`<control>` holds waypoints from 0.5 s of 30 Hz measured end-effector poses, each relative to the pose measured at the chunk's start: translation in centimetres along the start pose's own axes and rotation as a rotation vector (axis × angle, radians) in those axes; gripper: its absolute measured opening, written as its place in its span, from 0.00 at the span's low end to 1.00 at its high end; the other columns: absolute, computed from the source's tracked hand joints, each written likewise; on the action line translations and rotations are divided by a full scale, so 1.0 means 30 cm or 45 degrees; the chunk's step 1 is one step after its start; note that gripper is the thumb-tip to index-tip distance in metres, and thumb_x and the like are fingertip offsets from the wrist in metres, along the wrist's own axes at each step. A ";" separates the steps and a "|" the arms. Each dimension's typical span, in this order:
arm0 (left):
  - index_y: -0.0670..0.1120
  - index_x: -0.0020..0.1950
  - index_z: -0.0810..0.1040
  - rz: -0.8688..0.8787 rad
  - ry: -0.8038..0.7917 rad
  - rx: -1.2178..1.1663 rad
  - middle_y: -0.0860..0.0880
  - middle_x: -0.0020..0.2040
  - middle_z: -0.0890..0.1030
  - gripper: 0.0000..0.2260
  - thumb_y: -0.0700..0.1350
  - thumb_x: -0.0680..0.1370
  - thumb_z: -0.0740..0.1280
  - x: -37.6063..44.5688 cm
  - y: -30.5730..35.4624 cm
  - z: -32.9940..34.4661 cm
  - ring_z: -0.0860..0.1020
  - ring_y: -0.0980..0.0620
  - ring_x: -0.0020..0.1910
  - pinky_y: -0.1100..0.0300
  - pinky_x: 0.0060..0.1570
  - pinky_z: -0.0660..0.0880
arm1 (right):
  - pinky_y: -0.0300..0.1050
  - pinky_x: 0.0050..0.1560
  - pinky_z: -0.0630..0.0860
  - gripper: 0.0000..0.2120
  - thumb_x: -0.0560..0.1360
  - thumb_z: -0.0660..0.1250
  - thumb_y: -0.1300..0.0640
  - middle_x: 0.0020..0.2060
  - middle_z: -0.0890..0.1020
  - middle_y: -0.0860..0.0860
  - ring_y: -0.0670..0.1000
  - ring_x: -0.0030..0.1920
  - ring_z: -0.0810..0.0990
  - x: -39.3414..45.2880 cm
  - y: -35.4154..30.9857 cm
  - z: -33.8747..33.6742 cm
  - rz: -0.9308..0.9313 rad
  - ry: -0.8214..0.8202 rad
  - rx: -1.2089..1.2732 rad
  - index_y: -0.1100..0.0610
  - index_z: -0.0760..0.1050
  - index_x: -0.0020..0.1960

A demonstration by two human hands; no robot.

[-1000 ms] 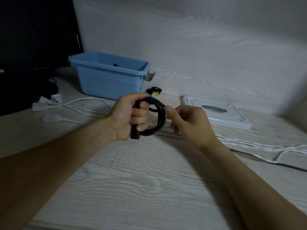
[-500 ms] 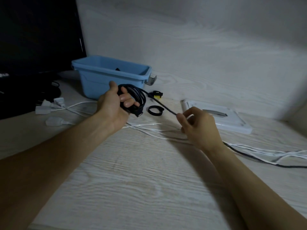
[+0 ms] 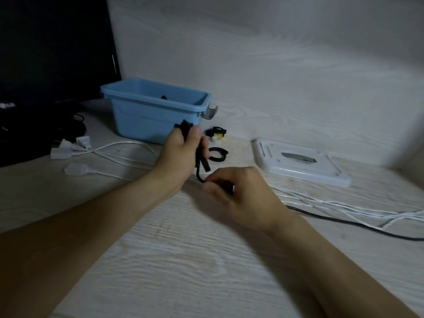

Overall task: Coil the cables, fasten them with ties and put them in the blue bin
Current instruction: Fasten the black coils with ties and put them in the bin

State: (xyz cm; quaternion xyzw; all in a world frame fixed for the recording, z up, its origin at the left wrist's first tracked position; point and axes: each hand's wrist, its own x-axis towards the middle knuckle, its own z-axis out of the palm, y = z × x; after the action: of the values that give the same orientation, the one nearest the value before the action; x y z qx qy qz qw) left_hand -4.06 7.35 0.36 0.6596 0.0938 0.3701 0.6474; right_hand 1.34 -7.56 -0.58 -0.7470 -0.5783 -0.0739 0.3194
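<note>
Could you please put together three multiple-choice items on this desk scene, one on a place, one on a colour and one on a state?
1. Where does the white lid lie?
A. on the bin
B. flat on the desk, right of the bin
C. in the left hand

2. What colour is the cable being coiled?
A. black
B. white
C. red

3. What is the left hand doing?
A. resting open on the desk
B. reaching into the bin
C. gripping the coiled cable

Answers: 1 B, the lid rests on the desk, apart from the blue bin. 2 A, the bundle is black; the white cables lie loose. 3 C, its fingers curl round the coil while the right hand pinches the free end.
</note>
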 end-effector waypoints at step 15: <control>0.45 0.35 0.67 -0.013 -0.691 0.490 0.57 0.25 0.68 0.20 0.52 0.85 0.53 -0.060 0.013 -0.013 0.67 0.56 0.25 0.57 0.29 0.64 | 0.31 0.27 0.63 0.19 0.59 0.81 0.42 0.21 0.76 0.42 0.44 0.22 0.70 -0.003 -0.010 -0.061 0.258 0.462 0.193 0.56 0.80 0.31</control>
State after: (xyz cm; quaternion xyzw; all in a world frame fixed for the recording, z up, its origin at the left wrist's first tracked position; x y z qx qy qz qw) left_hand -5.70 6.51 0.03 0.8439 -0.0105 0.1529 0.5141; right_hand 1.49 -8.62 0.92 -0.7495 -0.4373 -0.1312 0.4794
